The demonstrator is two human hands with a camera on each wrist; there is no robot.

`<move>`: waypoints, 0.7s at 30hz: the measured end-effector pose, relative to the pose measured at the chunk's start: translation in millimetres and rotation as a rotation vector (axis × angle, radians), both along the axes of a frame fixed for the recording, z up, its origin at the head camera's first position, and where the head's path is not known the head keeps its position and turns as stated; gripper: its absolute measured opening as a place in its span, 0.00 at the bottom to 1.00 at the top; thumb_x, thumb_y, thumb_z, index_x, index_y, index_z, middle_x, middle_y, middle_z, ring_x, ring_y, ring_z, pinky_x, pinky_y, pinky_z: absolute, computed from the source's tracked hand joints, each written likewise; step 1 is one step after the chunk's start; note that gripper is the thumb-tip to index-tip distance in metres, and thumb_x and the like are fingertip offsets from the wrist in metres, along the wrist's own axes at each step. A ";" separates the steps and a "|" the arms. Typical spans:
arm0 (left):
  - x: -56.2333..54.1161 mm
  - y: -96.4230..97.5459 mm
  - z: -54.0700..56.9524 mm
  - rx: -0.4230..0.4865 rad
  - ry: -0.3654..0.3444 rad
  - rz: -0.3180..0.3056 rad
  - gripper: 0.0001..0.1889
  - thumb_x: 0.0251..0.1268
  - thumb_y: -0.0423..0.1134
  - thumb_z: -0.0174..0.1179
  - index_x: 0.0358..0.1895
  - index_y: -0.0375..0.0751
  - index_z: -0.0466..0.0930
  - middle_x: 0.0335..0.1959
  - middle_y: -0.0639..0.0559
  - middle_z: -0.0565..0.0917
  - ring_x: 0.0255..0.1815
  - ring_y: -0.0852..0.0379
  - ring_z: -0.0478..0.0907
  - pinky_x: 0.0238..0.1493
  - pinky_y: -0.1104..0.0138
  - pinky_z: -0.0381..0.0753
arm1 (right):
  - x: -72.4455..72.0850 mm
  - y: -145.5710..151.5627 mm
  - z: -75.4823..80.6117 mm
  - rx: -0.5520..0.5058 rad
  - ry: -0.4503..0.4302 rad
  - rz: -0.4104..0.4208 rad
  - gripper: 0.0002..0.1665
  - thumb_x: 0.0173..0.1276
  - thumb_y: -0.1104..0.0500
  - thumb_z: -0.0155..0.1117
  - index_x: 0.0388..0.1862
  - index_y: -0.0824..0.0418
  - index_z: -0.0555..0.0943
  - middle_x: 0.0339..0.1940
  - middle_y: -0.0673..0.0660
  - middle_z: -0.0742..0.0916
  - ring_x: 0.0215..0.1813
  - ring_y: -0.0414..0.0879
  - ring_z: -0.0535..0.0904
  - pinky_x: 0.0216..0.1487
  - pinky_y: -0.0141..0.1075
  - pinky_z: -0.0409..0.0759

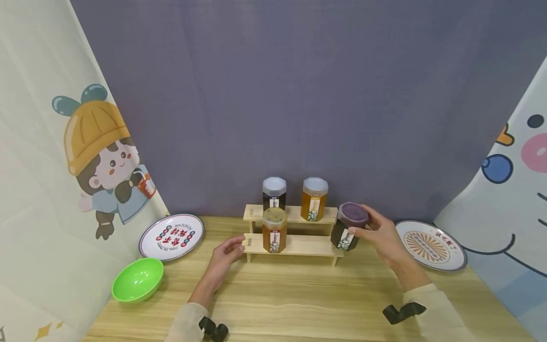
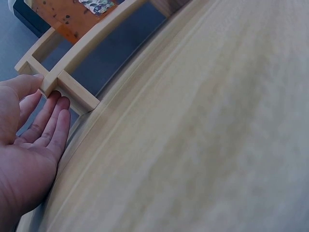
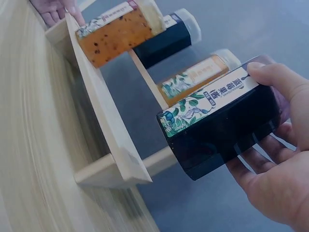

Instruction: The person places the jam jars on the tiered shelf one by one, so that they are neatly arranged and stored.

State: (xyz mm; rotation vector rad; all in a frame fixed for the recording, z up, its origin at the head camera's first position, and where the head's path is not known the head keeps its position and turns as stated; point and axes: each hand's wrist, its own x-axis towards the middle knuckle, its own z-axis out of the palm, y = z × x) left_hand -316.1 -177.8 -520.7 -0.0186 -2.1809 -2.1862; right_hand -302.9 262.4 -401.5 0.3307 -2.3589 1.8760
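My right hand (image 1: 382,237) grips a dark blueberry jam jar (image 3: 217,121) with a purple lid, thumb on one side and fingers on the other. This jar is tilted at the right end of a two-step wooden rack (image 1: 309,244), and in the right wrist view it looks apart from the step. At the rack's left end, my left hand (image 2: 36,130) pinches the lower step, thumb above and fingers beneath. An orange jam jar (image 1: 274,232) stands on the lower step. Another dark jar (image 1: 274,192) and an amber jar (image 1: 314,202) are on the upper step.
A white plate with red writing (image 1: 172,237) and a green bowl (image 1: 137,280) lie left of the rack. To the right lies a patterned plate (image 1: 430,246), close to my right wrist. A grey curtain (image 1: 290,95) hangs behind the wooden table (image 1: 282,299).
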 end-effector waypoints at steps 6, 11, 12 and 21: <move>0.9 0.4 -0.2 -0.003 0.007 -0.001 0.22 0.72 0.37 0.65 0.66 0.38 0.79 0.63 0.39 0.81 0.54 0.61 0.79 0.54 0.74 0.84 | -1.2 -20.4 -2.1 0.010 -0.012 0.016 0.50 0.66 0.61 0.76 0.81 0.63 0.61 0.78 0.66 0.72 0.66 0.26 0.71 0.60 0.18 0.76; 0.8 1.3 -0.8 0.002 0.013 -0.003 0.22 0.72 0.37 0.65 0.66 0.37 0.79 0.62 0.40 0.81 0.53 0.61 0.80 0.53 0.74 0.84 | -4.7 -32.9 -8.0 0.020 -0.028 0.034 0.50 0.65 0.60 0.76 0.81 0.63 0.61 0.78 0.69 0.71 0.68 0.32 0.72 0.60 0.18 0.74; 0.5 1.4 -0.9 0.000 0.013 -0.005 0.22 0.72 0.37 0.65 0.66 0.37 0.79 0.62 0.40 0.81 0.53 0.62 0.80 0.53 0.74 0.84 | -5.8 -34.7 -9.6 0.023 -0.034 0.034 0.51 0.65 0.60 0.77 0.81 0.63 0.61 0.78 0.68 0.72 0.70 0.37 0.73 0.59 0.18 0.75; 0.1 0.4 -0.6 0.000 0.006 -0.007 0.22 0.72 0.36 0.65 0.66 0.38 0.79 0.61 0.40 0.81 0.53 0.61 0.80 0.54 0.73 0.84 | -15.5 -52.7 -21.0 0.004 -0.039 0.067 0.50 0.61 0.59 0.79 0.80 0.55 0.66 0.76 0.65 0.75 0.77 0.60 0.69 0.61 0.25 0.77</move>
